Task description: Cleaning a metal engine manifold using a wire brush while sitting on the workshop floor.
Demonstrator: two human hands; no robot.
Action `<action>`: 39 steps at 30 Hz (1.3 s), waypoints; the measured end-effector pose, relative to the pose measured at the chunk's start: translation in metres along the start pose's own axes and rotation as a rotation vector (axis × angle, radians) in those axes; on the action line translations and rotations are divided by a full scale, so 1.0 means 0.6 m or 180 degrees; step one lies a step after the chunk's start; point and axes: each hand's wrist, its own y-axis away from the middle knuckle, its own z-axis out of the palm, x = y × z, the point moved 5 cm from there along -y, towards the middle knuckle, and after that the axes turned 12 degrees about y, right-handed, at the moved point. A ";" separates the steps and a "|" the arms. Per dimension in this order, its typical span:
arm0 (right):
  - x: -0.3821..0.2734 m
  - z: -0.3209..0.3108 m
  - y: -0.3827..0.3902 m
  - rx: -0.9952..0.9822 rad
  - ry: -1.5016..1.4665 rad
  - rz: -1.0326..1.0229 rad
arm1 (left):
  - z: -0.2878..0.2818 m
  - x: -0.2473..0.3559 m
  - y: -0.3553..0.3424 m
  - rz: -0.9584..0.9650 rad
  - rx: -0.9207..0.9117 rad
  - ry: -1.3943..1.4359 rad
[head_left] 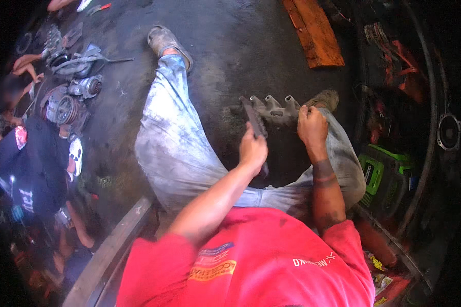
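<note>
Both of your hands are busy: your left hand (253, 148) is clenched around a dark flat tool (254, 118), its tip against the grey metal manifold (272, 109), while your right hand (312, 126) grips the manifold's right end. That manifold rests by your right knee, above the oily floor (230, 46).

Red printed shirt (251, 261), grimy pale jeans (174, 148), worn shoes (168, 42).

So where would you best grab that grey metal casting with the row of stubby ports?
Probably by an end of the grey metal casting, coming from above: the right hand already grips its right end that way. The ports give ridges; the left hand holds a dark flat tool against it.
</note>
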 end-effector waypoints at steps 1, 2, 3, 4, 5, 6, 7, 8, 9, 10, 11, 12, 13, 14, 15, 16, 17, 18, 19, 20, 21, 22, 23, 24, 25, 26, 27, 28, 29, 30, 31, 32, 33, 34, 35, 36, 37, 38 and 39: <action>-0.004 -0.005 0.003 0.0003 0.0062 0.0011 | 0.008 -0.001 -0.025 -0.0154 0.0280 -0.0304; -0.012 -0.010 0.008 -0.0009 0.0054 -0.0006 | 0.005 -0.008 -0.062 -0.0315 0.0570 -0.0610; -0.023 -0.012 0.012 -0.0131 0.0069 -0.0031 | -0.013 -0.025 -0.108 -0.0388 0.0801 -0.0600; -0.029 -0.012 0.015 -0.0251 0.0088 -0.0074 | -0.038 -0.049 -0.152 -0.0462 0.1044 -0.0576; -0.026 -0.011 0.023 -0.0254 0.0089 -0.0074 | -0.059 -0.070 -0.190 -0.0542 0.0988 -0.0435; -0.033 -0.010 0.023 -0.0215 0.0082 -0.0165 | -0.077 -0.073 -0.221 -0.0592 0.0935 -0.0295; -0.035 -0.009 0.018 -0.0172 0.0087 -0.0227 | -0.077 -0.067 -0.223 -0.0570 0.0911 -0.0308; -0.033 -0.009 0.016 -0.0170 0.0084 -0.0188 | -0.079 -0.061 -0.206 -0.0285 0.0907 0.0166; -0.031 -0.010 0.016 -0.0196 0.0138 -0.0107 | -0.080 -0.054 -0.177 -0.0009 0.0888 0.0635; -0.013 -0.003 0.011 -0.0227 0.0198 0.0028 | -0.057 0.028 -0.088 -0.0523 0.0319 0.0852; -0.014 -0.006 0.012 -0.0226 0.0183 0.0015 | -0.054 0.056 -0.031 -0.0467 0.0184 0.0945; -0.017 -0.006 0.012 -0.0216 0.0169 -0.0016 | -0.050 0.056 0.001 -0.0308 0.0127 0.0922; -0.021 -0.007 0.009 -0.0197 0.0160 -0.0033 | -0.046 0.053 0.021 -0.0269 -0.0059 0.0746; -0.022 -0.008 0.009 -0.0188 0.0161 -0.0042 | -0.037 0.053 0.033 -0.0232 -0.0254 0.0573; -0.028 -0.008 0.011 -0.0193 0.0207 -0.0060 | -0.027 0.027 0.008 0.0236 -0.0128 0.0153; -0.034 -0.010 0.013 -0.0206 0.0252 -0.0071 | -0.018 0.005 -0.024 0.0690 0.0001 -0.0278; -0.026 -0.010 0.011 -0.0213 0.0256 -0.0050 | -0.014 0.059 -0.029 0.0310 0.0003 -0.0579; -0.030 -0.015 0.011 -0.0271 0.0270 -0.0086 | -0.019 0.072 -0.062 0.0513 -0.0085 -0.0952; -0.034 -0.019 0.010 -0.0319 0.0290 -0.0107 | -0.027 0.082 -0.108 0.0643 -0.0456 -0.1120; -0.037 -0.020 0.021 -0.0326 0.0279 -0.0138 | -0.047 0.084 -0.161 0.0498 -0.0914 -0.1085; -0.035 -0.019 0.024 -0.0288 0.0260 -0.0221 | -0.069 0.111 -0.191 0.0959 -0.1178 -0.1320; -0.025 -0.013 0.012 -0.0244 0.0240 -0.0261 | -0.082 0.194 -0.156 0.1206 -0.1113 -0.2417; -0.025 -0.011 0.013 -0.0277 0.0333 -0.0282 | -0.103 0.249 -0.129 0.1138 -0.1132 -0.2950; -0.032 -0.011 0.014 -0.0271 0.0306 -0.0304 | -0.148 0.249 -0.144 0.1875 -0.1227 -0.3026; -0.016 -0.001 0.007 -0.0205 0.0306 -0.0207 | -0.141 0.294 -0.099 0.0914 -0.1567 -0.3027; -0.016 -0.001 -0.001 -0.0115 0.0279 -0.0217 | -0.154 0.296 -0.087 0.0278 -0.1676 -0.2823; -0.012 -0.001 -0.006 -0.0104 0.0274 -0.0205 | -0.149 0.289 -0.081 0.0365 -0.1791 -0.2728; -0.005 -0.002 -0.012 -0.0070 0.0261 -0.0101 | -0.138 0.273 -0.082 0.0452 -0.1914 -0.2632; -0.011 -0.006 -0.015 -0.0038 0.0227 -0.0058 | -0.126 0.247 -0.084 0.0457 -0.1902 -0.2472; -0.017 -0.009 -0.016 -0.0027 0.0223 -0.0091 | -0.097 0.224 -0.087 0.0561 -0.1955 -0.2601; -0.033 -0.016 -0.012 -0.0035 0.0300 -0.0211 | -0.070 0.170 -0.127 0.1214 -0.1913 -0.2977; -0.044 -0.017 -0.004 -0.0059 0.0397 -0.0312 | -0.048 0.116 -0.171 0.1180 -0.1284 -0.2318; -0.058 -0.020 0.006 -0.0059 0.0394 -0.0386 | -0.044 0.085 -0.224 0.1492 -0.1087 -0.2188; -0.043 -0.016 0.005 -0.0091 0.0400 -0.0373 | -0.014 0.119 -0.210 0.0322 -0.1632 -0.2095; -0.047 -0.019 0.011 -0.0141 0.0385 -0.0487 | -0.017 0.146 -0.213 0.0662 -0.1706 -0.2361; -0.051 -0.019 0.015 -0.0148 0.0380 -0.0506 | -0.031 0.167 -0.218 0.0996 -0.1787 -0.2639; -0.051 -0.018 0.015 -0.0118 0.0372 -0.0462 | -0.050 0.194 -0.203 0.0773 -0.1821 -0.2402; -0.050 -0.017 0.015 -0.0084 0.0359 -0.0401 | -0.072 0.227 -0.177 0.0552 -0.1862 -0.2178; -0.045 -0.010 0.011 -0.0097 0.0353 -0.0322 | -0.096 0.246 -0.151 0.0344 -0.1883 -0.2120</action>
